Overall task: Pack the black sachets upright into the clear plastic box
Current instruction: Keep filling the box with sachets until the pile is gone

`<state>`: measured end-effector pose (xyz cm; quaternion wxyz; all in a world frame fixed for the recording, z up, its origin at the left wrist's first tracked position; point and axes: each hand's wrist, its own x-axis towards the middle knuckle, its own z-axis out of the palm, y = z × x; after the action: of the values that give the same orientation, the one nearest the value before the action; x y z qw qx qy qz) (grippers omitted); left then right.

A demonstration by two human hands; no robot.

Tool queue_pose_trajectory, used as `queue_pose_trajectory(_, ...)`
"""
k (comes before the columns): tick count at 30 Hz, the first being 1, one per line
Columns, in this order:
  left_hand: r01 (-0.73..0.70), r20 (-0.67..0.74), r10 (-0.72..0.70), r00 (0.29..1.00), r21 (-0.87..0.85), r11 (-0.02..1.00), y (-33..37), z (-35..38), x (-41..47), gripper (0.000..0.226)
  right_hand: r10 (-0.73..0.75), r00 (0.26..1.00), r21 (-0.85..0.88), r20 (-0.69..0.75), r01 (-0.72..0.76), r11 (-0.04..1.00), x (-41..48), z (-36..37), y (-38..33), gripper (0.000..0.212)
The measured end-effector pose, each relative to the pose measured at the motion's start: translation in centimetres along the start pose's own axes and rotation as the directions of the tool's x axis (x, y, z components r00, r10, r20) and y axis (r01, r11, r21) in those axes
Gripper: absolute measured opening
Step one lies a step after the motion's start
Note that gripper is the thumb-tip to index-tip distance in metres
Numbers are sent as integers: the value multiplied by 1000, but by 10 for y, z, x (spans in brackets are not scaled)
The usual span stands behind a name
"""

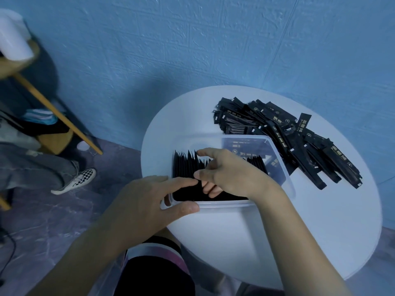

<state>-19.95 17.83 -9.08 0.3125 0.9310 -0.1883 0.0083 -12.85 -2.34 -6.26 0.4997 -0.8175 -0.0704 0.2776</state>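
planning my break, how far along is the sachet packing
Done: a row of upright sachets fills much of the clear box. In hand: left hand holds its near corner, right hand reaches into the row. Left: a large loose pile on the table.

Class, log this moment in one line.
stage: packing | left hand: holds clear plastic box corner | right hand: reaching among upright sachets | loose sachets: piled on white table

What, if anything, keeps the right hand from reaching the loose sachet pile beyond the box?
Probably nothing, so yes. The right hand sits among the upright sachets inside the clear plastic box, and the loose sachet pile lies just past the box's far-right wall with nothing standing between.
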Motion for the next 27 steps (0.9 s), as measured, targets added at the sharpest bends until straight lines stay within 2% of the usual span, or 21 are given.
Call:
queue_pose_trajectory(7,9,109,-9,994,3,1000,2,-12,6,60,-13,997,66,79,8,998,-1,-6,-1,64)
queue_pose_trajectory(11,-6,190,-8,982,73,997,3,-19,11,54,-16,996,80,92,9,997,-2,-10,3,63)
queue_pose_trajectory(16,-18,257,-26,966,169,985,8,-23,18,61,-14,997,73,72,9,997,2,-11,6,64)
queue_pose_trajectory(19,-13,245,-29,969,166,986,7,-18,18,61,1,998,81,59,-6,997,1,-13,7,60)
queue_pose_trajectory(24,-4,119,-12,993,128,992,5,-7,15,68,10,999,39,49,-12,999,-6,-22,9,40)
queue_pose_trajectory(27,29,65,-36,997,110,993,7,-4,13,65,-5,1000,-4,3,5,1000,-13,-28,11,33)
